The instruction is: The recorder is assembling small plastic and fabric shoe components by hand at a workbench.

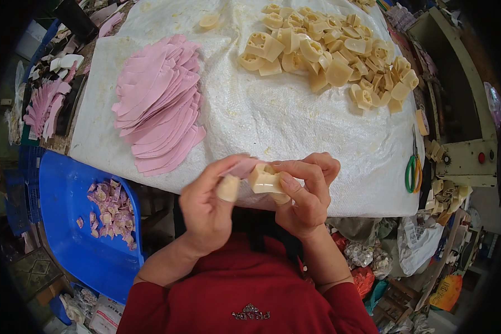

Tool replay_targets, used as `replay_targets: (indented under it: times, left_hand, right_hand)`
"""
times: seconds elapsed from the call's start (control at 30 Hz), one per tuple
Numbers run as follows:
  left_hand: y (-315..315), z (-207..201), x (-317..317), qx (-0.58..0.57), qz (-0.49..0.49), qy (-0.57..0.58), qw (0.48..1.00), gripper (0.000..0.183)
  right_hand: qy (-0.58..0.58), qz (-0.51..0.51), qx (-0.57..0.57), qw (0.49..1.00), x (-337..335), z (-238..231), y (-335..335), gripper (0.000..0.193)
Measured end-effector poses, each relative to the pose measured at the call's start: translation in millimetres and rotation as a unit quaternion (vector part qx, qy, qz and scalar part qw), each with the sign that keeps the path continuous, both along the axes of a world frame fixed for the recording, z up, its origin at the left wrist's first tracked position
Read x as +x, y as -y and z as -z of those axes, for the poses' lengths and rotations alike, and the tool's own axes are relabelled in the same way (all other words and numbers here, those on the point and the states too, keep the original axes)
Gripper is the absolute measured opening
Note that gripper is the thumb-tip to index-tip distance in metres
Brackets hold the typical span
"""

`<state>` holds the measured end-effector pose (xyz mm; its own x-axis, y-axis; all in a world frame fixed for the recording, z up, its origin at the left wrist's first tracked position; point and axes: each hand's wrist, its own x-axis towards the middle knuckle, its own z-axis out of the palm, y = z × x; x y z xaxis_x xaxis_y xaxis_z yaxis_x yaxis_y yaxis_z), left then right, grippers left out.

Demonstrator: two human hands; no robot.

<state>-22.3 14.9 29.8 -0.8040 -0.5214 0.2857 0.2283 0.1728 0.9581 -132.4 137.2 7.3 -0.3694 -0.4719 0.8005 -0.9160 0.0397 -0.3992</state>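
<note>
Close to the near edge of the covered table, both my hands meet in front of my chest. My left hand pinches a thin pink leather-like piece between thumb and fingers; a pale cover wraps the thumb tip. In my right hand is a cream plastic shoe heel, gripped by thumb and fingers, a hollow showing on its upper side. The pink piece lies against the heel's left side; whether it sticks there I cannot tell. Beyond my left hand is a fanned stack of pink pieces. A heap of cream heels sits at the far right.
White woven sheeting covers the table. At lower left, a blue tub holds several pink-patterned pieces. Scissors with green and orange handles lie by the right edge. A lone cream piece rests at the back.
</note>
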Motion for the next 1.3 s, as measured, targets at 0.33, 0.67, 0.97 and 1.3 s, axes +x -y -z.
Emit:
replay_targets:
  times: [0.33,0.67,0.97,1.3]
  left_hand:
    - [1.3,14.0,0.6,-0.080,-0.026,0.030,0.996,0.015]
    - [-5.3,19.7,-0.5,-0.157,-0.022,0.028,0.987,0.020]
    - [-0.7,37.2,-8.8,-0.139,0.014,-0.072,0.988,0.012]
    - [-1.5,36.6,-3.2,-0.143,0.047,-0.059,0.987,0.019]
  right_hand:
    - [-0.012,0.058,0.258,0.964,9.2,-35.7,-5.5,0.025]
    - [0.095,-0.025,0.140,0.985,-3.5,-10.7,-6.0,0.028]
    - [0.294,-0.166,0.109,0.935,-1.4,-7.0,-16.7,0.031]
    - [0.238,-0.183,0.196,0.933,4.0,-12.6,-17.3,0.031]
